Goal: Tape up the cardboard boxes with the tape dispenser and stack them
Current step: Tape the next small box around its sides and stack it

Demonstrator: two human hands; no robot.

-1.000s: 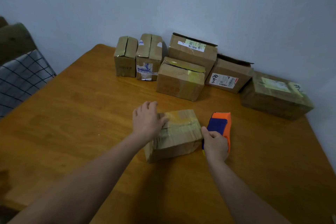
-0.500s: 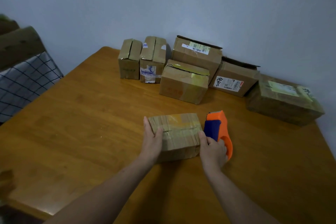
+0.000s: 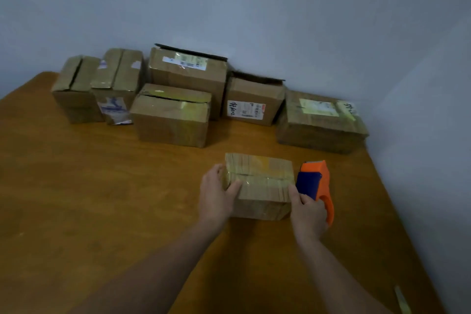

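The left hand (image 3: 216,191) grips the left end of the small box (image 3: 262,186), thumb laid over the top edge and fingers wrapped round the side. The right hand (image 3: 308,209) is curled about the handle of the orange and blue tape dispenser (image 3: 316,178), which sits just beside the box's right end, while one fingertip rests on the box's near right corner.

A glossy band of tape runs along the seam on top of that box, so this one looks close to sealed, though I cannot tell whether the strip has been cut free of the dispenser.

Further out, near the wall, six more boxes wait on the wooden surface (image 3: 102,186). The brown box in front (image 3: 173,117) shows a dark gap under its lid. The big labelled box (image 3: 188,71) and the smaller labelled box (image 3: 254,99) have flaps standing up. The two tall boxes on the left (image 3: 76,89) have open seams. The flat box (image 3: 321,120) at the right seems closed.

Nothing is stacked on anything. By my reckoning the job is near its beginning: one box nearly taped, the others to do, and all the stacking ahead.
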